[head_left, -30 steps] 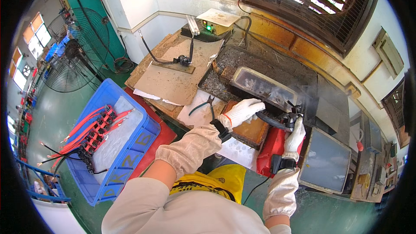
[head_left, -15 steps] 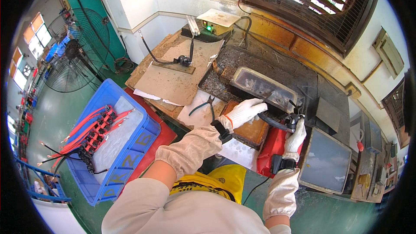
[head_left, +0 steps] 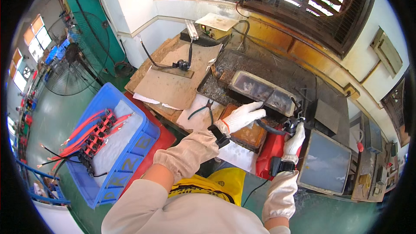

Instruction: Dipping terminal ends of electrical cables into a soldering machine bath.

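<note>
My gloved left hand (head_left: 243,118) is above an orange-brown block, fingers together around a thin dark stick (head_left: 271,95). The stick slants over a long metal trough (head_left: 261,92) with a silvery-grey surface. To the right, my gloved right hand (head_left: 294,139) grips a black cable connector (head_left: 291,125). From that connector a thick black cable (head_left: 269,127) curves left, its far end passing close below my left fingers. Under the cable and right hand is a red object (head_left: 269,152), partly covered. Pliers (head_left: 204,110) with dark handles lie spread on paper left of my left hand.
A similar black connector (head_left: 182,65) with two cables rests on a small board. Behind it stands a yellow control box (head_left: 214,31). Left, a blue crate (head_left: 130,164) holds red-cabled connectors (head_left: 96,135). A grey-surfaced tray (head_left: 326,161) is right; a floor fan (head_left: 74,54) stands far left.
My left hand has shifted slightly down and left, and the stick has tilted more upright. My right hand and the connector have dropped slightly. The control box's bright green lamp no longer glows.
</note>
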The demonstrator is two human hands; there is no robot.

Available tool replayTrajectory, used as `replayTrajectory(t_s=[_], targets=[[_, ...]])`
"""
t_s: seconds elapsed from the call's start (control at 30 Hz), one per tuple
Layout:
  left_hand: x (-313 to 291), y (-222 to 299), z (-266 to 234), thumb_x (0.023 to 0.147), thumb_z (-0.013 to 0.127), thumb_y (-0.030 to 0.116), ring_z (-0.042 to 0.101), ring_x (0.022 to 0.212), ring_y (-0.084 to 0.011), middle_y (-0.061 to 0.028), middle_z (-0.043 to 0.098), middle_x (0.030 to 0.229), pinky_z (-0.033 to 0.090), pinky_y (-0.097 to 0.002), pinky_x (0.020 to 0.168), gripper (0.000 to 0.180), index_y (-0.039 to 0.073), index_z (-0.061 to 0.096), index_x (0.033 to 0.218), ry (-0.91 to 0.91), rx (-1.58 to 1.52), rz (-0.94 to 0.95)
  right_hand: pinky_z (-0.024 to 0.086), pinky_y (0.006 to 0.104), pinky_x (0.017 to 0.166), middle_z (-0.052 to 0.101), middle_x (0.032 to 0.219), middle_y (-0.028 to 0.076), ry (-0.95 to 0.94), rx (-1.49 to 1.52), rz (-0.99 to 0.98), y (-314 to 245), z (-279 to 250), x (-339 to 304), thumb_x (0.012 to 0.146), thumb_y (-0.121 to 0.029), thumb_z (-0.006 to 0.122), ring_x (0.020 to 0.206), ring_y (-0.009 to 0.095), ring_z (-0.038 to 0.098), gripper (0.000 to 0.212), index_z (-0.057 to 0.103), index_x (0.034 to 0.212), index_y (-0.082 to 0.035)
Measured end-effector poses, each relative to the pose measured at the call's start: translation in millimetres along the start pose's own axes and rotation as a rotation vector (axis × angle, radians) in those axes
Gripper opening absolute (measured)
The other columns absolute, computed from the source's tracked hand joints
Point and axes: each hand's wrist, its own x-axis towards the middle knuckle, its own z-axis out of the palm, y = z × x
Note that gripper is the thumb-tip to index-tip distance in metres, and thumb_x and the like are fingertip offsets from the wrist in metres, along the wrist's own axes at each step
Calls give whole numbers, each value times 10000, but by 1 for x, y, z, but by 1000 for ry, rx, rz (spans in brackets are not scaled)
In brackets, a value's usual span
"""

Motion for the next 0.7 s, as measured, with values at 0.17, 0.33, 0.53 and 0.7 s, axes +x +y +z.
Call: replayTrajectory(t_s=[0.17, 0.33, 0.53, 0.7], targets=[[2, -11, -8, 882, 553, 336, 522, 726, -82, -31, 573, 925, 441, -213, 612, 640, 26, 314, 1388, -82, -27, 71, 294, 209, 351, 496, 649, -26, -29, 36, -24, 21, -10, 9, 923, -313, 489, 432, 54, 399, 244, 547, 924, -76], [-2, -11, -7, 891, 534, 282, 543, 757, -92, -57, 578, 1011, 458, -217, 680, 639, 50, 254, 1417, -71, -47, 166, 383, 220, 441, 533, 704, -17, -126, 119, -55, 27, -12, 14, 915, -198, 458, 521, 72, 470, 238, 528, 1080, -43], [-1, -11, -3, 882, 537, 238, 569, 782, -122, -117, 509, 1212, 467, -245, 773, 642, 113, 235, 1435, -32, 88, 174, 405, 187, 581, 561, 915, 0, -66, 163, -85, 37, -12, 16, 904, -157, 463, 712, 42, 495, 430, 408, 1306, -13], [7, -28, -1, 877, 550, 173, 545, 800, -114, -94, 540, 1115, 476, -249, 752, 627, 116, 256, 1428, 102, 277, 382, 357, 166, 552, 543, 891, -36, -29, 221, -3, 34, -13, 16, 867, -127, 519, 651, 21, 439, 548, 335, 1374, -31]])
